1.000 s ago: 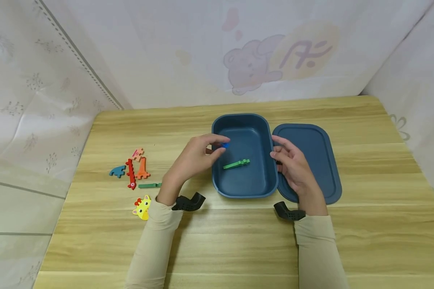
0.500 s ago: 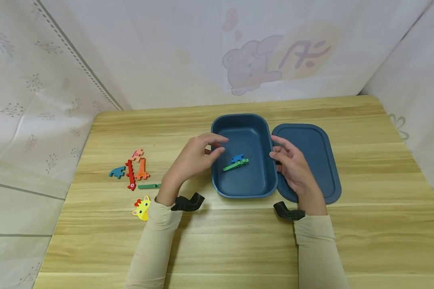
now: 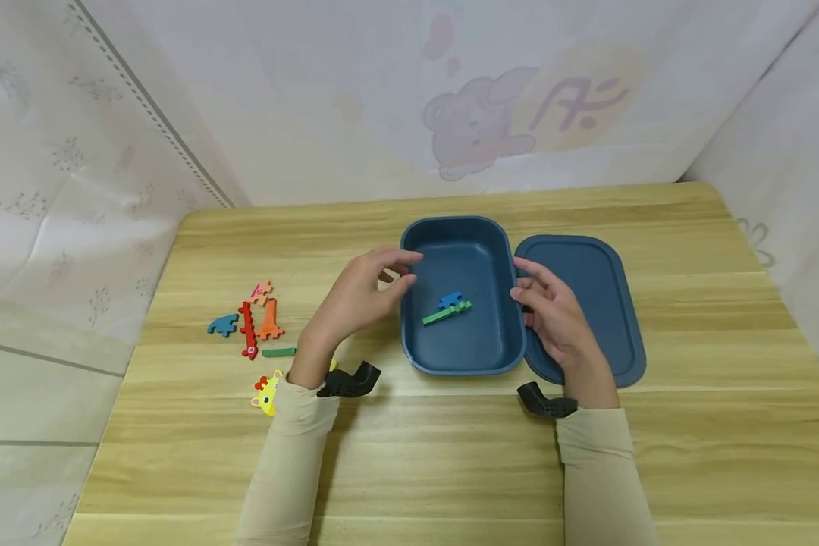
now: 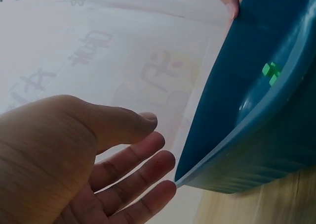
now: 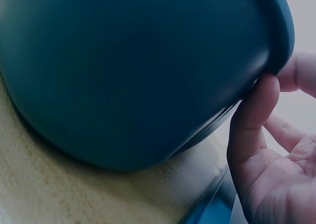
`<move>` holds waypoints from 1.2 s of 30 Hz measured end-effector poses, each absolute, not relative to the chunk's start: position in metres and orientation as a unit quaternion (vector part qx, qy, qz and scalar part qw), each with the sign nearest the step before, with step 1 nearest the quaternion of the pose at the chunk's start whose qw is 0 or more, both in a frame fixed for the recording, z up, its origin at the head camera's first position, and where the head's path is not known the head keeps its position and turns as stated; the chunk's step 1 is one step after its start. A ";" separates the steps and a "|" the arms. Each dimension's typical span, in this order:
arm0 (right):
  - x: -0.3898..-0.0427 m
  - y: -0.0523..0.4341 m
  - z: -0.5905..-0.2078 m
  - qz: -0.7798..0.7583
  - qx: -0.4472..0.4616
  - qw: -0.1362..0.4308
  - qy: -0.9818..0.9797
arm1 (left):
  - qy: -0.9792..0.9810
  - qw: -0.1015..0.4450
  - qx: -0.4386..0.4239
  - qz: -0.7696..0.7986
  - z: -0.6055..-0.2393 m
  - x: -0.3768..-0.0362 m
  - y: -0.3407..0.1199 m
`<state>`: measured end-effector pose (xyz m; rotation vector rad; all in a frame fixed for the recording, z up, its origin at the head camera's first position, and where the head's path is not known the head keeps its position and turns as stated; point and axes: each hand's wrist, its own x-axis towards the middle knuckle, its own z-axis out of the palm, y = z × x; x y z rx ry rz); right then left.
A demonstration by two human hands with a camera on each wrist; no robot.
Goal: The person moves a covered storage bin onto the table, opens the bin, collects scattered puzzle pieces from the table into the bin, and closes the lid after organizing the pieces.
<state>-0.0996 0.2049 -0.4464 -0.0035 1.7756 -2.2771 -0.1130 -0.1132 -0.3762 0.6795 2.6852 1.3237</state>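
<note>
A deep blue plastic box (image 3: 494, 345) stands on the table with no lid on it. Inside lie a green puzzle piece (image 3: 438, 315) and, just behind it, a small blue puzzle piece (image 3: 450, 299). Over the box's left rim hovers my left hand (image 3: 360, 296), thumb and fingers apart with nothing between them. In the left wrist view, the fingertips (image 4: 165, 159) are beside the box's rim. My right hand (image 3: 553, 315) holds the right rim, its thumb (image 5: 256, 105) against the edge and the other fingers outside, partly hidden.
A matching lid (image 3: 597, 303) lies right of the box, partly under my right hand. To the left are red (image 3: 248, 331), orange (image 3: 270, 320), pink (image 3: 261, 292), teal (image 3: 224, 325) and dark green (image 3: 278, 352) puzzle pieces. A yellow giraffe-head piece (image 3: 266, 396) is partly behind my left sleeve.
My left hand has let go of the blue puzzle piece, which dropped beside the green one in the box. The hand has since drawn slightly left. My right hand has stayed put.
</note>
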 end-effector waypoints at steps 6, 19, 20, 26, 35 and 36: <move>-0.099 0.203 -0.446 -0.782 -0.003 0.128 0.610 | 0.879 0.025 0.213 0.426 -0.375 -0.113 -0.120; -0.098 0.204 -0.445 -0.784 -0.007 0.122 0.609 | 0.889 0.022 0.198 0.412 -0.374 -0.114 -0.127; -0.098 0.204 -0.445 -0.784 -0.007 0.122 0.609 | 0.890 0.023 0.195 0.412 -0.374 -0.114 -0.127; -0.097 0.203 -0.446 -0.786 -0.007 0.121 0.606 | 0.895 0.026 0.186 0.404 -0.374 -0.115 -0.131; -0.097 0.204 -0.447 -0.793 -0.010 0.120 0.598 | 0.899 0.030 0.175 0.400 -0.375 -0.115 -0.139; -0.097 0.204 -0.447 -0.791 -0.010 0.121 0.599 | 0.900 0.031 0.172 0.400 -0.375 -0.115 -0.140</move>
